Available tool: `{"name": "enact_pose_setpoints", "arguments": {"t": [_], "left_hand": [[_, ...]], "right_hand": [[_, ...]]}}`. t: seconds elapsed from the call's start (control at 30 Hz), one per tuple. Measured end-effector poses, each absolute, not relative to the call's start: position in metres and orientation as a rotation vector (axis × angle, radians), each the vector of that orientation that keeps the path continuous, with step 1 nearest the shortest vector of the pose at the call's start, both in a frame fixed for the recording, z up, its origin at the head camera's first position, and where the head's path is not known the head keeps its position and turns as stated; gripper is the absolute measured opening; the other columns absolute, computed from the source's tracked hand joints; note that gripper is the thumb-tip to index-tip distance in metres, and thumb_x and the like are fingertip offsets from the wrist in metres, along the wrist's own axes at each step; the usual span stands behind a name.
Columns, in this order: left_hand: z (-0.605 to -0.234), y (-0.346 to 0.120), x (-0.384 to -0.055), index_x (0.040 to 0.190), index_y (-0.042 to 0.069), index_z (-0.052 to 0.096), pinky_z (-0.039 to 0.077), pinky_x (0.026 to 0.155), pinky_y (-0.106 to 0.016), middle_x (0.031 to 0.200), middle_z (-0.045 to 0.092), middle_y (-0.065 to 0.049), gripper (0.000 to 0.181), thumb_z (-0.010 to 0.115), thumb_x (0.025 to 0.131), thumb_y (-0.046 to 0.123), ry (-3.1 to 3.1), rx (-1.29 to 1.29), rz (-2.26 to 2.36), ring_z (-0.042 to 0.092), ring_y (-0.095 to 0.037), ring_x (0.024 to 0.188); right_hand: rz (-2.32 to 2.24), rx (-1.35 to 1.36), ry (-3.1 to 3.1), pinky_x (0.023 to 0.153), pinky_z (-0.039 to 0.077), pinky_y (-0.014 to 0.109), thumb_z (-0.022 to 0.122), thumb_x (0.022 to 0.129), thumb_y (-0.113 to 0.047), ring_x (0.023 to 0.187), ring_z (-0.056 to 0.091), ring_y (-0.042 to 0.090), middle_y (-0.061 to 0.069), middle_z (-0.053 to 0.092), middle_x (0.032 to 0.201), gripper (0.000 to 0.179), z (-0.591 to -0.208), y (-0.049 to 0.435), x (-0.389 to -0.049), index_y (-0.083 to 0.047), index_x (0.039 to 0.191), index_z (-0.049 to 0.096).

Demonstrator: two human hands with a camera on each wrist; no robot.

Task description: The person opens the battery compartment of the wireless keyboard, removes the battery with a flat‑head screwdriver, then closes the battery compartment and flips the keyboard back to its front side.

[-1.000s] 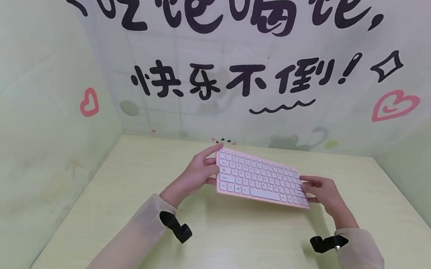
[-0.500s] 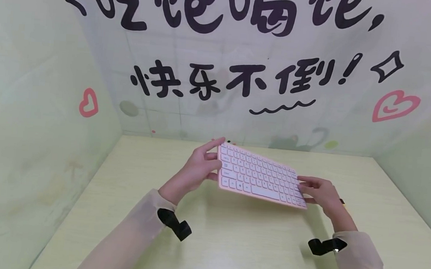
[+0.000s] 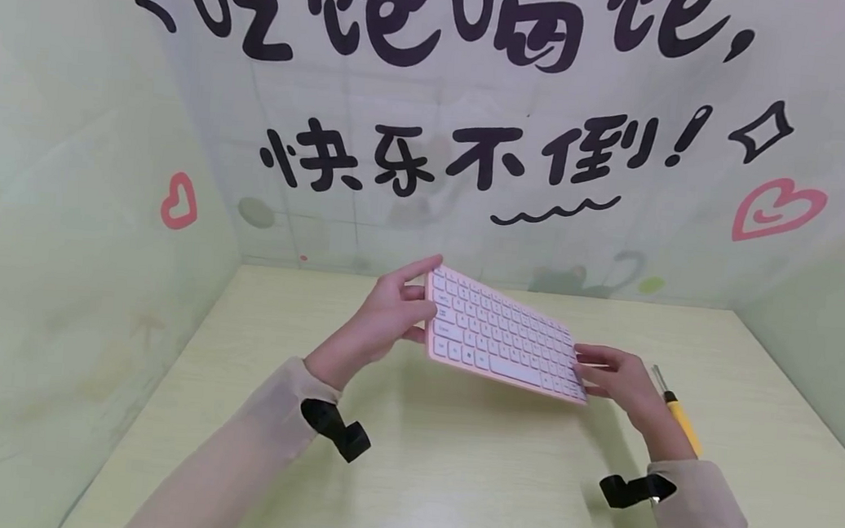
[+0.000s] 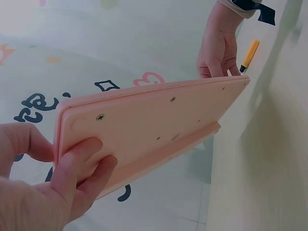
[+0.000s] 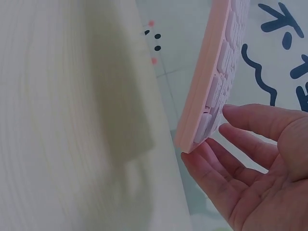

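Clearly, the pink keyboard (image 3: pixel 506 335) is in the air above the table (image 3: pixel 452 479), tilted, with its left end higher and the keys turned toward the person. The left hand (image 3: pixel 382 314) pinches the left short edge: the thumb lies on the key side, one finger reaches to the upper corner, and two others support the underside. The right hand (image 3: pixel 616 380) pinches the other short edge, with its fingers somewhat spread. A yellow-handled tool (image 3: pixel 686 426) lies near the right wrist.

I judge the keyboard to be light and quite stiff, as it is thin and shows no bend between the two hands. The smooth pink back could slip a little under dry fingers. The keys (image 3: pixel 514 372) seem the more delicate part, so it is better to hold the frame at both short ends, or the thicker ridge (image 4: pixel 192 139) under it.
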State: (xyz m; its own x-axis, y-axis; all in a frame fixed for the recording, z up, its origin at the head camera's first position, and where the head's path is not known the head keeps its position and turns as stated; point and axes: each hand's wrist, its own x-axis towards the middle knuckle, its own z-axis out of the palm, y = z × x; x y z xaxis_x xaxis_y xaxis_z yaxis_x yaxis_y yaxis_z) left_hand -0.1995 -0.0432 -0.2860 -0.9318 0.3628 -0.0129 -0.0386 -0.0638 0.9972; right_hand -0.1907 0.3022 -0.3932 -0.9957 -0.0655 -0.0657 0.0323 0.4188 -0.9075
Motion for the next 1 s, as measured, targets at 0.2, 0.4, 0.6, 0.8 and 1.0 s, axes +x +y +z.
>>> {"name": "enact_pose_setpoints", "arguments": {"t": [0.2, 0.4, 0.6, 0.8, 1.0], "left_hand": [[-0.28, -0.044, -0.198, 0.142, 0.019, 0.033, 0.054, 0.063, -0.039, 0.116, 0.055, -0.016, 0.067, 0.047, 0.084, -0.011, 1.942, 0.334, 2.064, 0.062, -0.029, 0.089], [-0.277, -0.045, -0.197, 0.142, 0.019, 0.033, 0.054, 0.063, -0.038, 0.116, 0.055, -0.016, 0.066, 0.048, 0.085, -0.01, 1.977, 0.343, 2.033, 0.061, -0.028, 0.088], [-0.275, -0.045, -0.197, 0.142, 0.02, 0.033, 0.055, 0.062, -0.037, 0.117, 0.054, -0.016, 0.067, 0.048, 0.085, -0.01, 1.981, 0.347, 2.024, 0.061, -0.028, 0.088], [-0.274, -0.047, -0.197, 0.142, 0.021, 0.033, 0.054, 0.065, -0.038, 0.119, 0.053, -0.016, 0.066, 0.048, 0.085, -0.009, 1.973, 0.337, 2.028, 0.06, -0.029, 0.091], [-0.275, -0.047, -0.199, 0.142, 0.021, 0.033, 0.055, 0.064, -0.038, 0.118, 0.053, -0.017, 0.068, 0.047, 0.084, -0.01, 1.962, 0.326, 2.031, 0.06, -0.028, 0.09]], "right_hand": [[-1.563, -0.038, 2.619, 0.076, 0.052, 0.036, 0.062, 0.088, -0.017, 0.097, 0.058, 0.02, 0.031, 0.047, 0.124, 0.055, -0.384, 0.297, -0.185, 0.01, 0.131, 0.041], [-1.532, -0.102, 2.648, 0.075, 0.053, 0.034, 0.062, 0.088, -0.016, 0.098, 0.058, 0.026, 0.027, 0.053, 0.117, 0.051, -0.377, 0.293, -0.18, 0.008, 0.13, 0.044], [-1.533, -0.243, 2.621, 0.073, 0.053, 0.033, 0.062, 0.088, -0.013, 0.095, 0.06, 0.031, 0.024, 0.059, 0.109, 0.047, -0.366, 0.281, -0.174, 0.008, 0.127, 0.047], [-1.5, -0.326, 2.665, 0.07, 0.052, 0.027, 0.061, 0.087, -0.01, 0.091, 0.061, 0.02, 0.02, 0.061, 0.106, 0.041, -0.358, 0.266, -0.169, 0.006, 0.124, 0.052], [-1.428, -0.438, 2.751, 0.073, 0.048, 0.023, 0.063, 0.087, -0.012, 0.089, 0.06, 0.014, 0.013, 0.065, 0.102, 0.035, -0.352, 0.25, -0.16, 0.002, 0.119, 0.058]]}}
